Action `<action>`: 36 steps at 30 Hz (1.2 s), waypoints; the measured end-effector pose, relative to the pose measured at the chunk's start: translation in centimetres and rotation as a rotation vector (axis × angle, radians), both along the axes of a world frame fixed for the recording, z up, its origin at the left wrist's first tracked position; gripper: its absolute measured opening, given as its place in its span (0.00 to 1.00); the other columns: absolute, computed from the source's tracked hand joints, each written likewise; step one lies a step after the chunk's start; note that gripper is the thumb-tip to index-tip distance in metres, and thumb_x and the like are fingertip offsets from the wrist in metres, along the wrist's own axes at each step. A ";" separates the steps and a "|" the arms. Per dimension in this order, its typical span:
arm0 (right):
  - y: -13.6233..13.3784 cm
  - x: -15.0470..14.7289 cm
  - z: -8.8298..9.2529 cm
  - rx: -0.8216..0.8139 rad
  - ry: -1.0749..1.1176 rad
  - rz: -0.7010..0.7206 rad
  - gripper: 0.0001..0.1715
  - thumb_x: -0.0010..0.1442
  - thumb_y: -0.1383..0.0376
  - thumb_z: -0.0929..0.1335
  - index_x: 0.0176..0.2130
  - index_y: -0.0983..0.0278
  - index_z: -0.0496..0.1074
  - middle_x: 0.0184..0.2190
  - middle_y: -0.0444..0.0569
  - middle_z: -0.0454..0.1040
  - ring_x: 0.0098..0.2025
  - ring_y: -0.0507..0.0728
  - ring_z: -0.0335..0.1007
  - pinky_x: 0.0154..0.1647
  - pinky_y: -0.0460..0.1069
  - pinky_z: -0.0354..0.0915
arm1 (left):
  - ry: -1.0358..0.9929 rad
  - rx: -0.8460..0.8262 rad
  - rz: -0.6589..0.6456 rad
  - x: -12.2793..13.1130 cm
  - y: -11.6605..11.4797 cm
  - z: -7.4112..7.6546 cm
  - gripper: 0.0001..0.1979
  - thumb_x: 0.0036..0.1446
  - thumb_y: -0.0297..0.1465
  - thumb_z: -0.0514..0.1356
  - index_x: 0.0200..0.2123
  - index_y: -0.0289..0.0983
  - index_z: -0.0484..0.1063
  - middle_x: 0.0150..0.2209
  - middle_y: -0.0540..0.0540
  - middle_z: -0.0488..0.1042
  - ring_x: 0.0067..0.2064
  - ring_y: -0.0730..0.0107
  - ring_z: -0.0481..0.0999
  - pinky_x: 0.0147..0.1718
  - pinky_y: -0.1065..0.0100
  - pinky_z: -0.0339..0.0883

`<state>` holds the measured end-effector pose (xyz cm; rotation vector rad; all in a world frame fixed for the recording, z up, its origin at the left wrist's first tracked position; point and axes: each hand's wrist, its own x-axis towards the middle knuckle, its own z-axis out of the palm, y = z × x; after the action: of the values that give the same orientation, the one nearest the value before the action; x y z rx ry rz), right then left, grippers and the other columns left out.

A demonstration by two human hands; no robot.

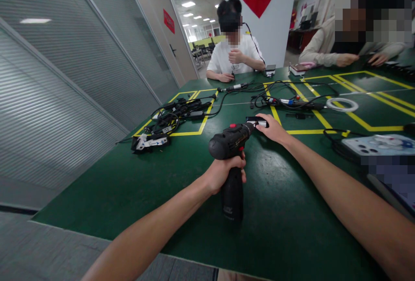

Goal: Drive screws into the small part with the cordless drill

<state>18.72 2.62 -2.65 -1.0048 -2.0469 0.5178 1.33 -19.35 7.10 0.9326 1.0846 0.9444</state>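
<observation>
My left hand [228, 173] is closed around the grip of a black cordless drill [230, 140] with red details. The drill stands upright above the green table, and its chuck points away from me toward my right hand. My right hand [270, 127] is closed on a small black-and-silver block [256, 121] that lies on the table. The drill's front end is right by this block; I cannot tell whether the two touch. My right fingers hide part of the block.
Tangled black cables [181, 110] lie at the left inside yellow tape. Farther back are a pen-like tool [285, 102] and a white ring coil [342, 104]. A phone [379, 145] lies at the right. Two people sit across the green table [129, 199].
</observation>
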 end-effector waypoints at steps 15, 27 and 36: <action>0.1 -0.1 -0.1 0.016 0.000 -0.010 0.27 0.55 0.61 0.67 0.55 0.58 0.67 0.50 0.51 0.67 0.51 0.61 0.66 0.56 0.57 0.61 | 0.009 0.024 -0.010 0.0 0.0 0.0 0.09 0.46 0.26 0.57 0.34 0.35 0.64 0.25 0.51 0.65 0.21 0.74 0.71 0.22 0.72 0.61; -0.1 -0.1 0.0 0.005 -0.001 -0.014 0.27 0.55 0.61 0.67 0.55 0.59 0.66 0.49 0.51 0.67 0.50 0.61 0.67 0.56 0.56 0.60 | 0.014 0.032 -0.013 -0.1 0.0 -0.2 0.09 0.46 0.27 0.57 0.34 0.34 0.63 0.25 0.52 0.65 0.20 0.74 0.71 0.21 0.72 0.60; 0.1 -0.1 -0.1 0.012 -0.001 -0.011 0.27 0.55 0.62 0.67 0.55 0.59 0.67 0.49 0.52 0.68 0.51 0.61 0.67 0.56 0.56 0.60 | 0.018 0.047 -0.021 -0.2 0.1 -0.4 0.08 0.47 0.27 0.56 0.34 0.35 0.63 0.24 0.52 0.63 0.20 0.74 0.70 0.22 0.72 0.60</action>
<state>18.60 2.73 -2.73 -1.0086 -2.0415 0.4984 1.14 -19.26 6.73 0.9912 1.0699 0.9492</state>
